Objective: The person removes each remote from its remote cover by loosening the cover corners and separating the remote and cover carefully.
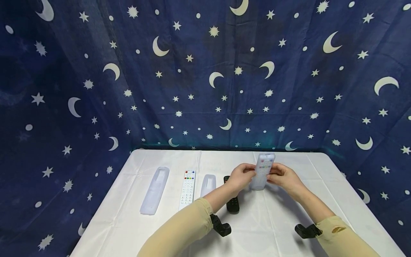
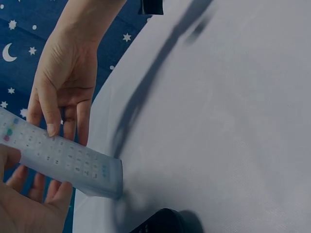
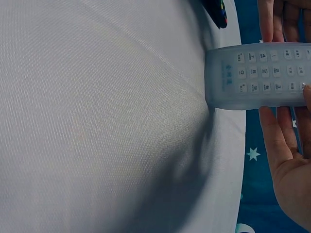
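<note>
A white remote control (image 1: 265, 162) stands nearly upright inside a translucent cover (image 1: 258, 184), its coloured buttons showing through. The lower end of the cover seems to touch the white tabletop. My left hand (image 1: 240, 177) grips one long side, with the thumb over the front face in the left wrist view. From the other side my right hand (image 1: 287, 179) holds the cover between thumb and fingers. Part of the black remote control (image 1: 232, 205) is hidden beneath my left wrist. In the right wrist view, number keys show through the cover (image 3: 216, 77).
Left on the table (image 1: 122, 217) lies a long translucent cover (image 1: 155, 191). A white remote control (image 1: 187, 189) is right of it, then a smaller translucent cover (image 1: 208, 184), partly hidden by my left arm. A dark blue curtain (image 1: 192, 89) with moons and stars hangs behind.
</note>
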A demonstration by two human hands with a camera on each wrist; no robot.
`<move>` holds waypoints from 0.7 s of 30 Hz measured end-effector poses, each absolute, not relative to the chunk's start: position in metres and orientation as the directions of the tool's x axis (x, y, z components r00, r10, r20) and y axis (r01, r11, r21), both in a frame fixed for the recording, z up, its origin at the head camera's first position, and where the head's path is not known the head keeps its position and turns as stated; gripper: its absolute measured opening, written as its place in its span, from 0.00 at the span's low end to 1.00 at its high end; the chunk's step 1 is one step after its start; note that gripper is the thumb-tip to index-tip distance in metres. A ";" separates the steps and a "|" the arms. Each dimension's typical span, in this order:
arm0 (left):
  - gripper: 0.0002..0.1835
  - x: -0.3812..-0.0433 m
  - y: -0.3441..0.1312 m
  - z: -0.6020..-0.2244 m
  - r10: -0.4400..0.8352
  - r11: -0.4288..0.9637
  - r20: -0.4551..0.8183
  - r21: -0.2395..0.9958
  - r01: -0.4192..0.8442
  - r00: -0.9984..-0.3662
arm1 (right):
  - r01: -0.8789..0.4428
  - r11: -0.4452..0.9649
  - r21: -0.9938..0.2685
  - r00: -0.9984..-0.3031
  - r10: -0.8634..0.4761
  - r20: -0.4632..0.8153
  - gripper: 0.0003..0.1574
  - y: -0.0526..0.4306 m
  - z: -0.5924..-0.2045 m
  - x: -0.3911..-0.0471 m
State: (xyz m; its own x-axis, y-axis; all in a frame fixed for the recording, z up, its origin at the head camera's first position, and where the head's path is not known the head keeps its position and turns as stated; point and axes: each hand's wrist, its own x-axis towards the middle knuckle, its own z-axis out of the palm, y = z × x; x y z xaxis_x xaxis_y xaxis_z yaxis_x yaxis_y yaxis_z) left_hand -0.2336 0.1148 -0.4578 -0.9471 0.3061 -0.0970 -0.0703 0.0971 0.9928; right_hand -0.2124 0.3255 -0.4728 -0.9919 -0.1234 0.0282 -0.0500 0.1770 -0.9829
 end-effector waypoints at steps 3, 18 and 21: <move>0.13 -0.232 0.113 -0.455 0.298 0.049 -0.152 0.988 -0.144 -0.942 | -0.050 0.174 -0.984 -0.992 -0.124 0.028 0.34 0.326 -0.473 -0.212; 0.37 -0.220 0.101 -0.453 0.401 -0.136 -0.534 0.769 -0.624 -0.745 | -0.068 0.235 -0.970 -0.988 -0.147 0.034 0.30 0.334 -0.474 -0.201; 0.41 -0.216 0.101 -0.457 0.424 -0.160 -0.547 0.739 -0.654 -0.722 | -0.077 0.251 -0.965 -0.986 -0.165 0.035 0.32 0.335 -0.474 -0.198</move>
